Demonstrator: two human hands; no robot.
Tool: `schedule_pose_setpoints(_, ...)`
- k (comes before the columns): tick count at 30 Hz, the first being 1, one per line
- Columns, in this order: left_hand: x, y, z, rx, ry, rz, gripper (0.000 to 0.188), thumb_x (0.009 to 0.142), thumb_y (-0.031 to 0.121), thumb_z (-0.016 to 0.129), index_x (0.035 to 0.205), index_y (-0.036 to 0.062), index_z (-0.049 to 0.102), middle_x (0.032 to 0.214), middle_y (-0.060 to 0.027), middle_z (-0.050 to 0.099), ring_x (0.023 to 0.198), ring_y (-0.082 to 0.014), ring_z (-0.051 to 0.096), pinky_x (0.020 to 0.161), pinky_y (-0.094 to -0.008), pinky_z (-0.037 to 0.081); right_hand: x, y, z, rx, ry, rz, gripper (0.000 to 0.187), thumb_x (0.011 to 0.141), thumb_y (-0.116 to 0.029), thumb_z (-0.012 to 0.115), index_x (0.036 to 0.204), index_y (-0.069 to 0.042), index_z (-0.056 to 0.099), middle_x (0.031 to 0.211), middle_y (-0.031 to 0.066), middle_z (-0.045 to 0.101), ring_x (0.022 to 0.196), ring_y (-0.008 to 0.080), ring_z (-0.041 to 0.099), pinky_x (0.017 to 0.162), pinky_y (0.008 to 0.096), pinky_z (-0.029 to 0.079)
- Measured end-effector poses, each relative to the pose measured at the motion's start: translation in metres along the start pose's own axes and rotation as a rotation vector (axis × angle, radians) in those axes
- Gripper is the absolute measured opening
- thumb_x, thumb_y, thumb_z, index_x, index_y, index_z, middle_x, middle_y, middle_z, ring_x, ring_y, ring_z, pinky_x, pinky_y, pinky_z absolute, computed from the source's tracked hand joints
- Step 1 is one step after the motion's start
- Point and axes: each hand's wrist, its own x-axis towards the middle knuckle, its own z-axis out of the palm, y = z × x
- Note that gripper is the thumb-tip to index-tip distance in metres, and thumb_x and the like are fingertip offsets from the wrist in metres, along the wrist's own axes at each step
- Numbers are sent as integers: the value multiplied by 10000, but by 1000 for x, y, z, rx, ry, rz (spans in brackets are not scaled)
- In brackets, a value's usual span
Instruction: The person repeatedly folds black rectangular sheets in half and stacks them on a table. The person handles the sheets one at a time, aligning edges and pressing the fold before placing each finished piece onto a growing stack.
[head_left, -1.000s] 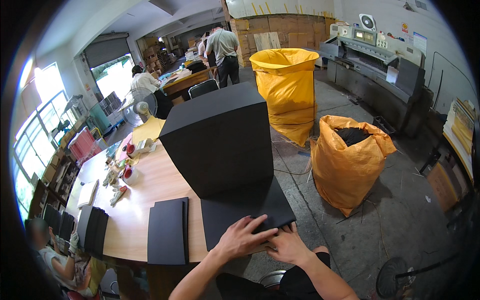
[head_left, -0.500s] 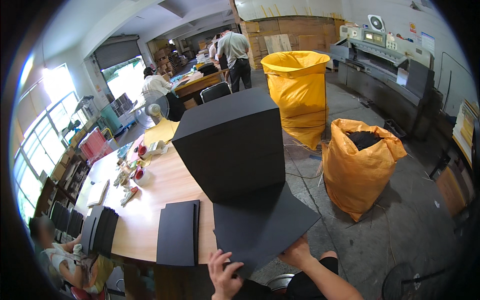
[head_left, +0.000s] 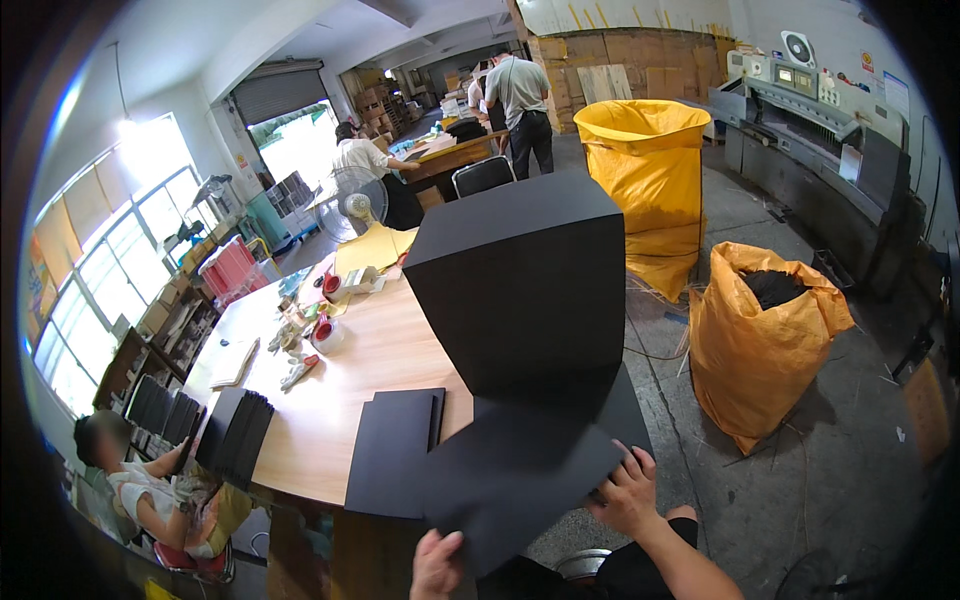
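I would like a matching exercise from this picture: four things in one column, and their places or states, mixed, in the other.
Things
1. black sheet
2. orange sack
3. yellow sack
4. fan

Places or states
A. beyond the far end of the table
B. nearer, dark material showing in its mouth
C. held by the left hand and the right hand
D. farther away, its wide rim open

Right pairs: 1-C, 2-B, 3-D, 4-A

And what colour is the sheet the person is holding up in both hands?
The sheet is plain black, and it shows best in the head view.
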Motion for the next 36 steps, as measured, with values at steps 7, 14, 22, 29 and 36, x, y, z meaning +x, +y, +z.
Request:
schedule_pose_setpoints(7, -26, 39, -111, 171, 254, 18, 350, 1059, -21, 587, 1401, -92, 616, 1311, -190, 746, 1090, -301, 779, 971, -425, 644, 8, -8, -5, -15, 43, -4, 642, 759, -281, 872, 1386, -247, 740, 1503, 78, 657, 1438, 299, 560, 1226, 510, 333)
schedule_pose_setpoints(14, 6, 48, -118, -30, 240, 347, 414, 1123, 95, 577, 1504, -62, 538, 1455, -168, 668, 1305, -299, 672, 1152, -473, 530, 9, -9, -8, -10, 42, 1, 612, 770, -273, 866, 1370, -240, 750, 1492, 82, 661, 1426, 303, 568, 1226, 506, 330)
schedule_pose_setpoints(22, 129, 18, -167, -192, 389, 164, 155, 1133, 174, 627, 1229, 53, 618, 1271, -101, 710, 1168, -319, 720, 1024, -562, 583, 8, -6, -6, -34, 20, -20, 619, 802, -267, 843, 1410, -259, 730, 1520, 70, 650, 1441, 294, 564, 1218, 505, 350)
schedule_pose_setpoints(29, 134, 19, -173, -145, 354, 40, 512, 1134, 369, 634, 1445, -17, 503, 1421, -276, 624, 1246, -452, 674, 1006, -605, 597, 10, -9, -16, 51, -23, 21, 645, 819, -262, 826, 1449, -213, 698, 1547, 98, 624, 1469, 306, 550, 1245, 492, 336)
schedule_pose_setpoints(36, 73, 66, -79, 1208, 707, 249, 427, 1082, 314, 726, 843, -36, 676, 729, -140, 718, 594, -201, 681, 545, -371, 523, -12, 33, -52, 547, 235, 611, 266, 943, -217, 818, 1069, -1, 730, 1178, 193, 746, 1080, 304, 733, 935, 437, 586)
